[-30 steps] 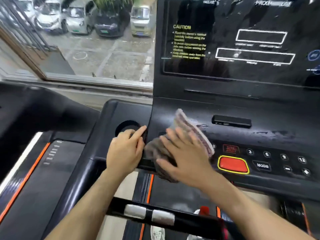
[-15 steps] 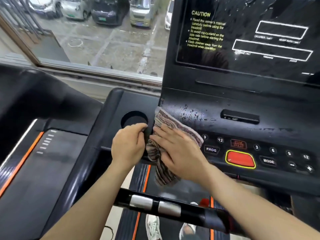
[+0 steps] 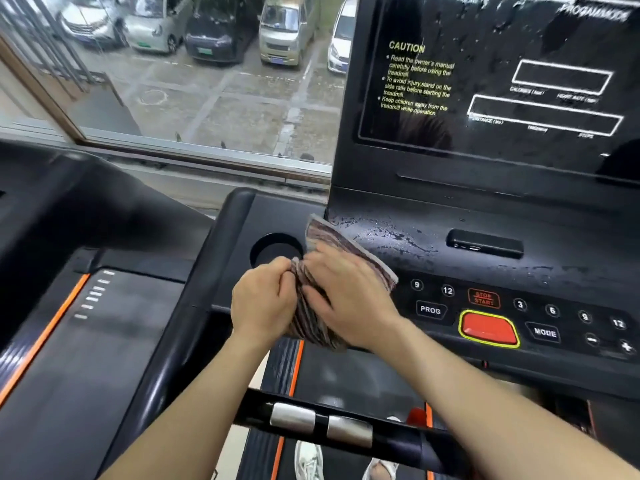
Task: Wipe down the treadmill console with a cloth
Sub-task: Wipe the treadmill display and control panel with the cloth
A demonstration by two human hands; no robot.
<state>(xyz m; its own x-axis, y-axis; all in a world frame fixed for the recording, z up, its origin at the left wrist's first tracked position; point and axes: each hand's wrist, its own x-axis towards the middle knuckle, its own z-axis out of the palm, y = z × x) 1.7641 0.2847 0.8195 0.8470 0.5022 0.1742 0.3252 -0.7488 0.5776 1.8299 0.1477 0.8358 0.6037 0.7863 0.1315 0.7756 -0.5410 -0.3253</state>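
Observation:
The black treadmill console fills the right half of the view, its sloped panel streaked with wet marks. A striped brown and pink cloth lies bunched at the console's left edge, next to the round cup holder. My right hand lies flat on top of the cloth, fingers spread, pressing it against the panel. My left hand pinches the cloth's left edge with curled fingers. The cloth's lower part hangs past the console's front lip between both hands.
A button row with PROG, STOP/START, MODE and a red key runs right of the cloth. The dark display stands above. A handlebar with silver sensors crosses below my arms. A second treadmill sits left, a window behind.
The cloth and my right hand have slid left across the panel toward the cup holder. My left hand has gone from resting on the console edge to pinching the cloth's edge.

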